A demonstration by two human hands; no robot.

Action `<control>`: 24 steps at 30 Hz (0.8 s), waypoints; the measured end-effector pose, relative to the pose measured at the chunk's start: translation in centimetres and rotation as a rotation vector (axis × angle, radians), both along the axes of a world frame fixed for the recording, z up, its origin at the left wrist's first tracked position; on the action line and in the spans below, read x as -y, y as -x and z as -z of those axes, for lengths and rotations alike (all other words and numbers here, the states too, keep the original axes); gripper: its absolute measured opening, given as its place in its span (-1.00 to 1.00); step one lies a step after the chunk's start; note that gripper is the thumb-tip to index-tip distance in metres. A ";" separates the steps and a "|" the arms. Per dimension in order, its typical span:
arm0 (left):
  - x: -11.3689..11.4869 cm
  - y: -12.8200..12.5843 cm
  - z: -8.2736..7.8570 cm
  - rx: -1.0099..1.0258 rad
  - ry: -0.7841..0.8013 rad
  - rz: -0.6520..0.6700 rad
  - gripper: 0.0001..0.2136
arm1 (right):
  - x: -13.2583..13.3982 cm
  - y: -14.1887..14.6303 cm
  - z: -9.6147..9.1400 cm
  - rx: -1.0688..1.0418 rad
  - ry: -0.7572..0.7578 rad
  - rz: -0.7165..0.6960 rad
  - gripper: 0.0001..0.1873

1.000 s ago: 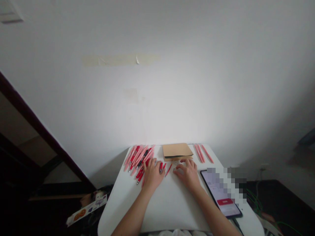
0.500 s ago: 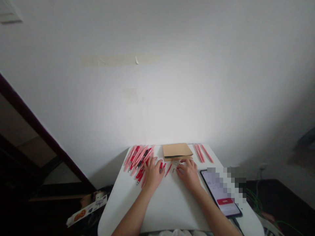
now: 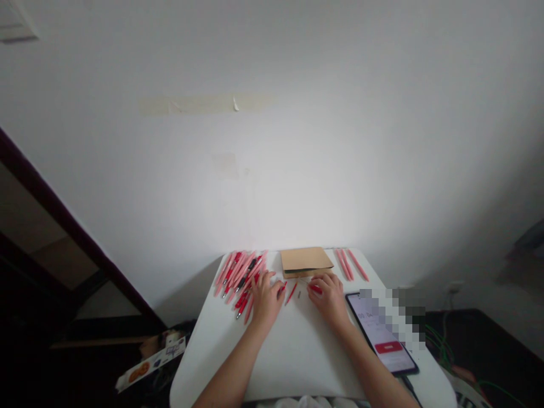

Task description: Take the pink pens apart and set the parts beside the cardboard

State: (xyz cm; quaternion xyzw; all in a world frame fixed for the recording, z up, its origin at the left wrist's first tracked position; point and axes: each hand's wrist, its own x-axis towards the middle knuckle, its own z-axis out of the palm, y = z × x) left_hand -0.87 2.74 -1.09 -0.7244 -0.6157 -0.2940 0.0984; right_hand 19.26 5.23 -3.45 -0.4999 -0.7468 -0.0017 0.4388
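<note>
My left hand is by the pile of pens, its thumb and fingers closed on a small red pen part. My right hand pinches a red pen barrel piece in front of the brown notebook. A thin, pale refill-like stick lies or sticks out near those fingertips, too faint to tell which. On the table between my hands are a slim red pen piece and a tiny metal piece, perhaps a spring. Pink, red and black pens are heaped at the left, partly behind my left hand.
A brown notebook lies at the back of the white table. Several pink pens rest right of it. A phone with a cable lies at the right. The wall rises directly behind the table.
A red barrel piece now shows in my right fingers, where a thin stick showed before. My right hand has shifted slightly right. Less red shows at my left fingertips.
</note>
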 end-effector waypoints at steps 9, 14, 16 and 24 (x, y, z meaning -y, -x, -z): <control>0.0 -0.1 0.1 0.015 -0.007 -0.015 -0.90 | -0.2 -0.1 0.3 -0.028 -0.007 -0.036 -0.93; -0.1 -0.2 0.2 0.030 -0.003 0.021 -0.92 | -0.2 -0.1 0.2 -0.037 0.015 -0.051 -0.92; -0.2 -0.2 0.3 0.049 -0.012 0.027 -0.93 | -0.1 -0.1 0.1 -0.040 0.031 -0.068 -0.92; -0.3 -0.1 0.6 0.111 -0.036 0.051 -0.90 | 0.0 -0.1 -0.3 -0.027 0.078 -0.064 -0.91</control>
